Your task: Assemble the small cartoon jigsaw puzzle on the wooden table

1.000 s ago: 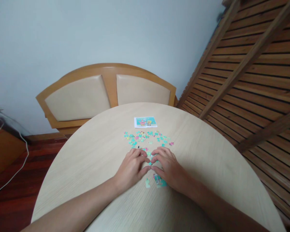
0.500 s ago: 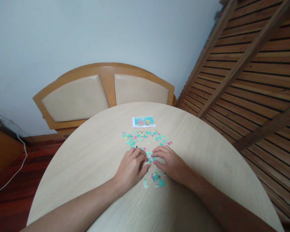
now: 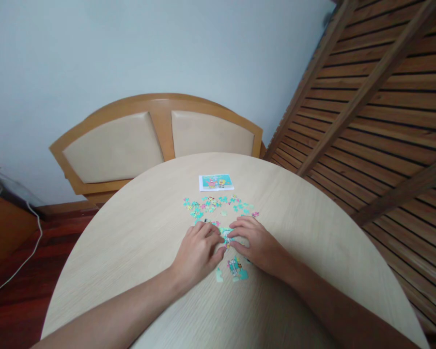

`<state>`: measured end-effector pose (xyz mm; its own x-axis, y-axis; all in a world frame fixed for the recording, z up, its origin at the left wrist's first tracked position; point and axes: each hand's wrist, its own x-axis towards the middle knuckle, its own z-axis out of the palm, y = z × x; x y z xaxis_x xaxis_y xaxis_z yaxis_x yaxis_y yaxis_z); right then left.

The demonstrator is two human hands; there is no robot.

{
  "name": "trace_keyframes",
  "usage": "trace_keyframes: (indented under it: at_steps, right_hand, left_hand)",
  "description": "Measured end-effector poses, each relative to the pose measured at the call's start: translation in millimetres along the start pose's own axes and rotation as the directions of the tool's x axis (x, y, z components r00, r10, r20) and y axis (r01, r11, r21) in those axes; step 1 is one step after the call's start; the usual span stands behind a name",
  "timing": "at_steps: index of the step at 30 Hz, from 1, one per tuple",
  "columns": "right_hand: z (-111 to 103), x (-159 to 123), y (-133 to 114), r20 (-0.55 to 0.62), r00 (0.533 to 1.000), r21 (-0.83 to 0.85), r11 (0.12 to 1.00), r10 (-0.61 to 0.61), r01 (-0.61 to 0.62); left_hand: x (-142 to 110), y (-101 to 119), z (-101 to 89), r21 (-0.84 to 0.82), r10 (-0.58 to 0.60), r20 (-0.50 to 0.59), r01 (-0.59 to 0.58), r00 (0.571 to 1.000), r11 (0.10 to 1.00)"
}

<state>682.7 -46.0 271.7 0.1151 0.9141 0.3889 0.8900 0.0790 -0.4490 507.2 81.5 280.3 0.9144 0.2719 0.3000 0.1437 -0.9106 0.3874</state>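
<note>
Between my hands a small joined section of jigsaw puzzle point(image 3: 226, 235), turquoise and white, lies on the table. My left hand point(image 3: 200, 246) grips its left edge with thumb and curled fingertips. From the right, the thumb and fingers of my right hand point(image 3: 255, 242) close on the same section. The fingers hide part of it, and single pieces under them cannot be made out. Nearer to me lies another joined section point(image 3: 235, 269) with a turquoise corner, and left of it a pale green piece point(image 3: 219, 275). A dark bit of a piece shows beside my right palm.
Loose puzzle pieces point(image 3: 211, 205) in turquoise, pink and yellow are scattered beyond my hands. Behind them lies a reference picture card point(image 3: 216, 182) with two cartoon figures. The round wooden table point(image 3: 131, 242) borders a padded headboard point(image 3: 160, 128) and a slatted wooden panel point(image 3: 370, 97).
My right hand has shifted very slightly away from me, its fingers still at the puzzle section. My left hand and the other pieces stay in place.
</note>
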Motion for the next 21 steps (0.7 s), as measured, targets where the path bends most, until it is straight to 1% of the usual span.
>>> trace_keyframes:
  at_steps: [6, 10, 15, 21]
  right_hand:
    - [-1.0, 0.3, -2.4, -0.010, 1.000, -0.004, 1.000, -0.026, 0.026]
    - [-2.0, 0.7, -3.3, 0.008, 0.999, 0.006, 0.999, -0.031, 0.031]
    - [-2.5, 0.5, -2.2, 0.035, 0.999, 0.051, 0.999, 0.008, -0.010]
    - [-4.6, 1.1, -3.3, 0.043, 0.998, 0.077, 0.996, 0.039, -0.042]
  left_hand:
    - [-1.1, -0.3, 0.6, 0.001, 0.004, -0.004, -0.004, 1.000, 1.000]
    - [-2.0, 0.1, -0.1, -0.014, 0.012, -0.002, -0.012, 1.000, 1.000]
    - [-2.8, -0.6, 0.7, -0.040, 0.031, 0.006, -0.031, 0.999, 0.999]
    - [-2.2, 0.2, -0.4, -0.012, 0.048, 0.012, -0.048, 0.999, 0.999]
